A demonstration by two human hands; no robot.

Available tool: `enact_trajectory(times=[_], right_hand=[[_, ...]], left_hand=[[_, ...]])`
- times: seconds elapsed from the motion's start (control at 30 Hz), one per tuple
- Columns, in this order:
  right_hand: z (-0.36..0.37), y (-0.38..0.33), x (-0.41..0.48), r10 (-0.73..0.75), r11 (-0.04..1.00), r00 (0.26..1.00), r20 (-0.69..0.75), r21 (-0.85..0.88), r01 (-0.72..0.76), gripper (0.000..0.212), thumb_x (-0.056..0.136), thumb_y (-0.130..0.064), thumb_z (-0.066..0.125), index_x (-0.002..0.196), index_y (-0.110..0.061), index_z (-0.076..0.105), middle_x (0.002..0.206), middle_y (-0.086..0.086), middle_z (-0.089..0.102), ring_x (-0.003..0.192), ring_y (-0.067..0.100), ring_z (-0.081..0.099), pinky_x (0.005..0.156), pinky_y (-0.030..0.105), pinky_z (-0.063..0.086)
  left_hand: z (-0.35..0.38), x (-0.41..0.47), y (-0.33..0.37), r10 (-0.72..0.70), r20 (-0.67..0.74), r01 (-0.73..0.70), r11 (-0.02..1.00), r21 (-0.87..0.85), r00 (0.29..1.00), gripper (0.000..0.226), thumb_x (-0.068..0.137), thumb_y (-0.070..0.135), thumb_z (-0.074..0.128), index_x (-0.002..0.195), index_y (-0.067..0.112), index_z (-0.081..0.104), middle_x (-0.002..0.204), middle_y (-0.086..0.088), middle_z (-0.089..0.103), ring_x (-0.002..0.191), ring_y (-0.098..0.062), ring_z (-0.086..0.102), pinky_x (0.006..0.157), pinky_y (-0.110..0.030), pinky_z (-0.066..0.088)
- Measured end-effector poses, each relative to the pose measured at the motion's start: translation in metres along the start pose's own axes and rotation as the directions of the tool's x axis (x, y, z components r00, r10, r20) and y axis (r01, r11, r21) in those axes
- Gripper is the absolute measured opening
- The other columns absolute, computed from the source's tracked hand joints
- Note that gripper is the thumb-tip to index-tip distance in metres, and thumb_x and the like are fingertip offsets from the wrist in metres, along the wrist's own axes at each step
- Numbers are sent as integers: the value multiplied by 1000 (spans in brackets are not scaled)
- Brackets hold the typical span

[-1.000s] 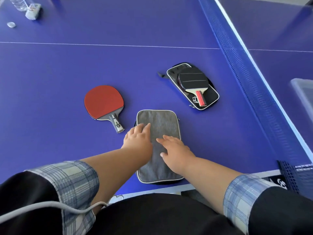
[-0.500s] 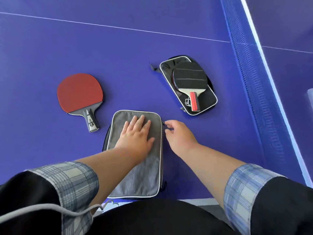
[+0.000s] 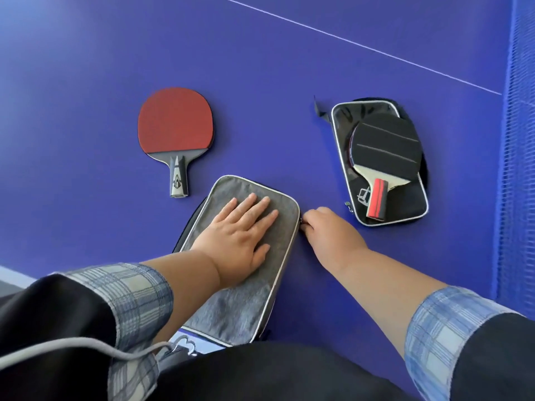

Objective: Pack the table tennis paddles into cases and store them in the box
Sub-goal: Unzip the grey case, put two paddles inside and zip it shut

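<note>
Little change: right hand at zipper

Grey case: matt woven cloth. Black case: smooth, slightly glossy. Red paddle: matt rubber. Table: smooth, matt.

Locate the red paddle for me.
In the head view the red paddle lies on the blue table, left of centre, just beyond the far left corner of the grey case, handle toward the person.

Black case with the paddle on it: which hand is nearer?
Right. The right hand pinches at the right edge of the grey case, just short of the black case. The left hand lies flat on the grey case, farther left.
</note>
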State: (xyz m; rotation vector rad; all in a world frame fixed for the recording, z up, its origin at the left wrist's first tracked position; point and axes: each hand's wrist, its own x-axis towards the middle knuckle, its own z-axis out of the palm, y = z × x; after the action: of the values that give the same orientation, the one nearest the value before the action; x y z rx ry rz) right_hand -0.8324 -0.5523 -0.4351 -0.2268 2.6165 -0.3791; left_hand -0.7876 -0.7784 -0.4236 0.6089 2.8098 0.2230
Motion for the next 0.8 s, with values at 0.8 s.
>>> enact_trajectory(times=[0.8], right_hand=[[-39,-129,118,-496,749,866,59,-476,461,10,103,-16,45,100,-17,54,85,0,47,76,25,43,55,38,31]], left_hand=[[8,2,-7,66,-4,-66,994,-90,998,67,96,49,30,157,23,18,165,-5,9,151,-25,1,121,-45,-4]])
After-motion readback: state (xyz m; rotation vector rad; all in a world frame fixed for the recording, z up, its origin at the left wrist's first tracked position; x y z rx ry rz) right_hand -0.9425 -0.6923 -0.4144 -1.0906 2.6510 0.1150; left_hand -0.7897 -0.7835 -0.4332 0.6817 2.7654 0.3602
